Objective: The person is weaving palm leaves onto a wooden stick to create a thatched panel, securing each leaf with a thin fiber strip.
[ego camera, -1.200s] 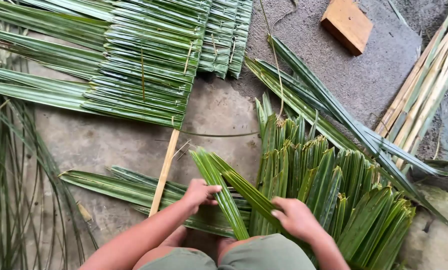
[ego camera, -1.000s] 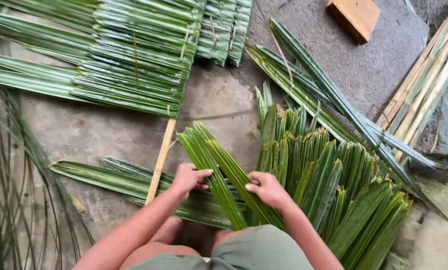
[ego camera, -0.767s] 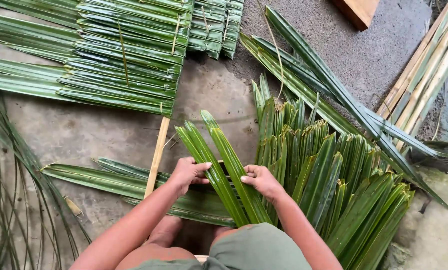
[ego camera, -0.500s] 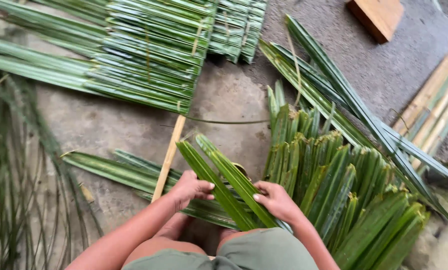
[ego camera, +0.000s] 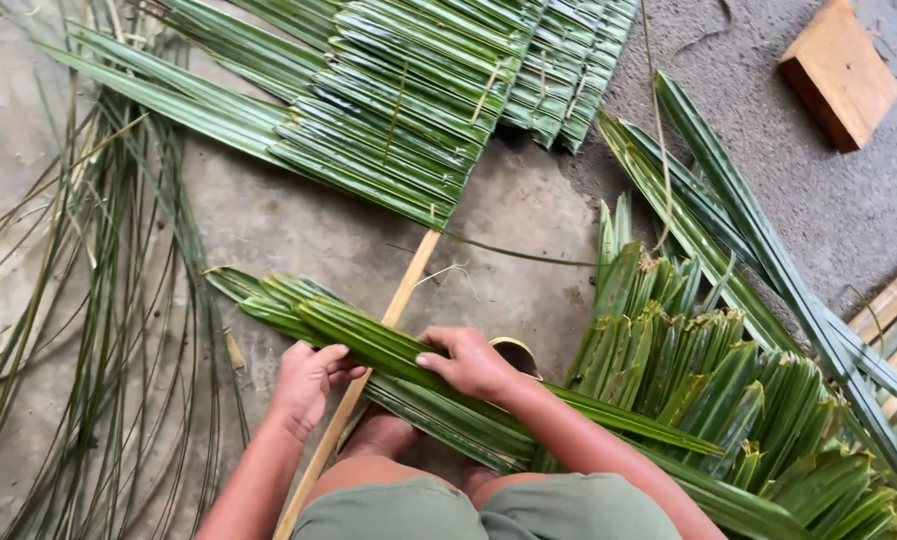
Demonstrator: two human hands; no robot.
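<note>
Two long green palm leaves [ego camera: 369, 345] lie pressed together across the bamboo slat [ego camera: 389, 330], slanting from upper left to lower right over the concrete floor [ego camera: 299, 230]. Each hand has its grip on them: the right hand [ego camera: 474, 362] lies flat on top with fingers spread over the fold, pinning the leaves against the slat, and the left hand [ego camera: 307, 380] curls narrowly around the slat and the underside of the leaves, thumb on top. Just under both grips sit more leaves already laid on the slat, running toward the person's knees in green shorts [ego camera: 489, 510]. Beyond the right grip stands a dense pile of folded leaf pieces [ego camera: 709, 380], with long loose fronds [ego camera: 759, 250] sloping past it. Above the grips, well apart, lies a finished thatch panel [ego camera: 409, 100] of overlapping leaves stitched in rows. Left of the left grip a tangle of thin leaf ribs [ego camera: 99, 300] spreads across the floor. Far off to the upper right rests a wooden block [ego camera: 839, 75].
</note>
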